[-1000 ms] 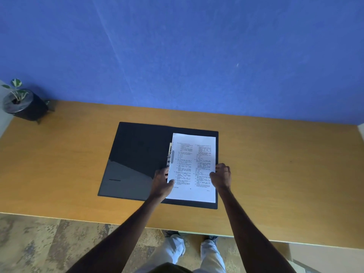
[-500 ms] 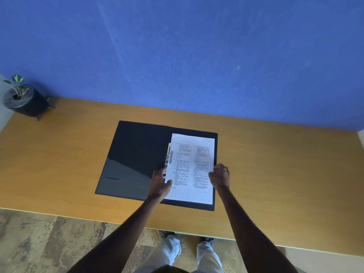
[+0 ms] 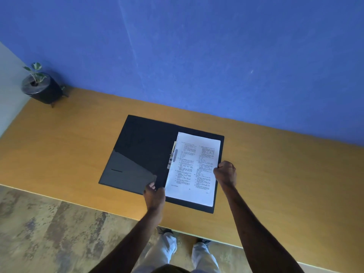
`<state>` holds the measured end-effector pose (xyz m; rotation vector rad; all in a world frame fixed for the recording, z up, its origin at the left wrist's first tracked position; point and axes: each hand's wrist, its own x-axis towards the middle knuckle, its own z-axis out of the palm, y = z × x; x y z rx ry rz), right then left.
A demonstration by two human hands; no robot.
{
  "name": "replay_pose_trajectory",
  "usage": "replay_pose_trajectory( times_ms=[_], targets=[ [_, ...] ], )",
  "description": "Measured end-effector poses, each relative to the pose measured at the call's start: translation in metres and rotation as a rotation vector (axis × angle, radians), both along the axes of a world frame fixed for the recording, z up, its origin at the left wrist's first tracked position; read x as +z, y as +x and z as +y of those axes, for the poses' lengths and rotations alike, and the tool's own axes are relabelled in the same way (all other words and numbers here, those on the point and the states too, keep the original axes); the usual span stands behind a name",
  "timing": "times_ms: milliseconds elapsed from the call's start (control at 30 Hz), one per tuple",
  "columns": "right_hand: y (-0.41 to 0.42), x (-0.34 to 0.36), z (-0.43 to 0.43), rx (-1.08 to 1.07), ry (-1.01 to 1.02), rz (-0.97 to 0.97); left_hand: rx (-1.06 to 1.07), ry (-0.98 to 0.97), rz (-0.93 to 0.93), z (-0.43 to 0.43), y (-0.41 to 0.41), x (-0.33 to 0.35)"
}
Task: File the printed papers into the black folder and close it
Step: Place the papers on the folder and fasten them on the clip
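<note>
Here the wooden desk point(image 3: 275, 174) bears the black folder point(image 3: 141, 146), lying open and flat. The printed papers point(image 3: 195, 168) lie on its right half, beside the metal fastener point(image 3: 171, 157) at the spine. The right hand point(image 3: 225, 173) is curled closed on the papers' right edge. The left hand point(image 3: 154, 196), fingers bent, touches the folder's near edge left of the papers; a grip cannot be made out.

Papers point(image 3: 194, 168) lie on open folder's point(image 3: 137, 150) right half, seemingly clipped
</note>
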<state>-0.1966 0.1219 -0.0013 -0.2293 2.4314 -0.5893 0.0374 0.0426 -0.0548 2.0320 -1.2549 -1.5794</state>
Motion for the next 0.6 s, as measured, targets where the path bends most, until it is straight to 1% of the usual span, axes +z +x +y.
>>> replay_pose_trajectory(
  times_ms=[100, 233, 333, 467, 600],
  targets=[
    [-0.003, 0.0, 0.002, -0.029, 0.007, -0.017, 0.048, 0.078, -0.012, 0.009, 0.001, -0.003],
    [-0.004, -0.001, 0.007, 0.001, 0.032, -0.073, 0.063, 0.114, -0.03, 0.014, 0.001, -0.006],
    [-0.002, -0.002, 0.008, 0.023, 0.028, -0.075, -0.053, 0.081, -0.055, 0.017, -0.002, -0.003],
    [0.0, -0.002, 0.009, 0.033, 0.01, -0.058, -0.287, -0.021, -0.181, 0.017, -0.004, 0.0],
    [0.001, -0.002, 0.01, 0.0, -0.006, -0.071, -0.399, -0.035, -0.236, 0.018, -0.006, 0.003]
  ],
)
